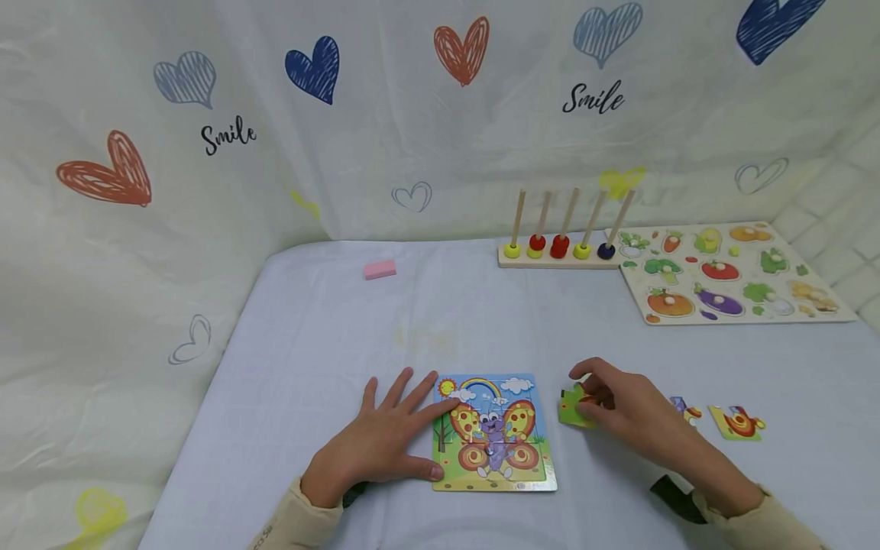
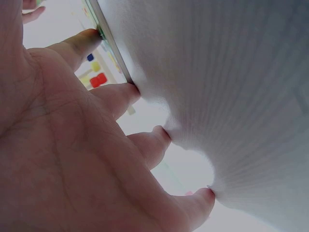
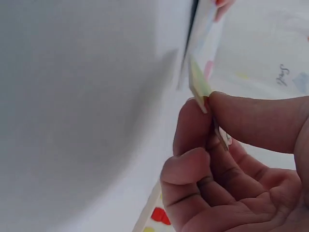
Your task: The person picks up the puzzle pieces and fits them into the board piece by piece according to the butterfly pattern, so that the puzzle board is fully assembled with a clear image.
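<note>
A square butterfly puzzle board (image 1: 493, 435) lies on the white cloth in front of the person. The left hand (image 1: 385, 439) is spread over its left side, with thumb and index finger touching the board and the other fingertips on the cloth beside it. To the right of the board, the right hand (image 1: 622, 401) pinches a green puzzle piece (image 1: 571, 409) between thumb and fingers. In the right wrist view this thin piece (image 3: 199, 84) is seen edge-on, tilted up. The right fingers hide part of it in the head view.
Two loose puzzle pieces, one partly behind the right wrist (image 1: 686, 411) and one farther right (image 1: 739, 423), lie on the cloth. A pegged bead stand (image 1: 560, 261) and a vegetable board (image 1: 739, 294) are at the back right. A pink block (image 1: 380, 270) sits farther back.
</note>
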`<state>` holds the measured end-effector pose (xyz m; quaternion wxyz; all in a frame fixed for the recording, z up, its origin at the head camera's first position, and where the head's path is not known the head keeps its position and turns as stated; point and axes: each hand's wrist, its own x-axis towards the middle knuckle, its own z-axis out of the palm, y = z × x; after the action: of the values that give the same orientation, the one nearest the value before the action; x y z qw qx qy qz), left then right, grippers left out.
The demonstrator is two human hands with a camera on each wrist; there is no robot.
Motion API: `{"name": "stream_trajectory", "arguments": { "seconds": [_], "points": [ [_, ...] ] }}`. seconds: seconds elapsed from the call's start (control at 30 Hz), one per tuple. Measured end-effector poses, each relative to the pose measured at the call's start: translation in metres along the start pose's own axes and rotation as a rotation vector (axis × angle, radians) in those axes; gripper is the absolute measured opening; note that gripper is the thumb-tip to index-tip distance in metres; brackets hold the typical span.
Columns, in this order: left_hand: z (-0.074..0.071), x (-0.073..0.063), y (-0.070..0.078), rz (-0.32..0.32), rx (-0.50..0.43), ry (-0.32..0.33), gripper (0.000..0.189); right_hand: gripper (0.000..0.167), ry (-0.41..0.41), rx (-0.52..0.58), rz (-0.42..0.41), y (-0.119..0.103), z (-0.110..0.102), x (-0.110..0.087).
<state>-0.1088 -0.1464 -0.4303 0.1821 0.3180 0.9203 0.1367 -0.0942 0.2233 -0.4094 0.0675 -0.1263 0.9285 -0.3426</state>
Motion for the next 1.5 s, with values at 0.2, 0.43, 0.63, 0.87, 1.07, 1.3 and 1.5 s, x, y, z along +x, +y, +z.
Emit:
{"name": "stream_trajectory", "arguments": {
  "seconds": [0.2,0.43,0.63,0.87,1.07,1.3,1.5],
  "points": [
    [0.0,0.0,-0.001,-0.001,-0.003,0.001,0.094,0.024,-0.029,0.111,-0.043,-0.017,0.007,0.005],
    [-0.001,0.0,-0.001,0.005,-0.009,0.002,0.093,0.022,-0.125,0.203,-0.172,-0.039,0.023,0.011],
    [0.0,-0.002,-0.002,0.01,-0.002,0.004,0.092,0.018,-0.218,0.275,-0.206,-0.059,0.039,0.018],
    [-0.001,-0.002,-0.001,0.009,0.019,0.003,0.092,0.016,-0.231,0.288,-0.252,-0.076,0.058,0.025],
    [-0.002,-0.002,-0.001,0.017,0.014,0.013,0.092,0.015,-0.205,0.265,-0.283,-0.085,0.075,0.029],
    [-0.001,-0.003,-0.002,0.023,0.012,0.013,0.092,0.012,-0.177,0.199,-0.278,-0.092,0.086,0.032],
    [-0.001,-0.002,-0.002,0.022,0.017,0.014,0.092,0.011,-0.184,0.113,-0.274,-0.094,0.092,0.034]
  ]
}}
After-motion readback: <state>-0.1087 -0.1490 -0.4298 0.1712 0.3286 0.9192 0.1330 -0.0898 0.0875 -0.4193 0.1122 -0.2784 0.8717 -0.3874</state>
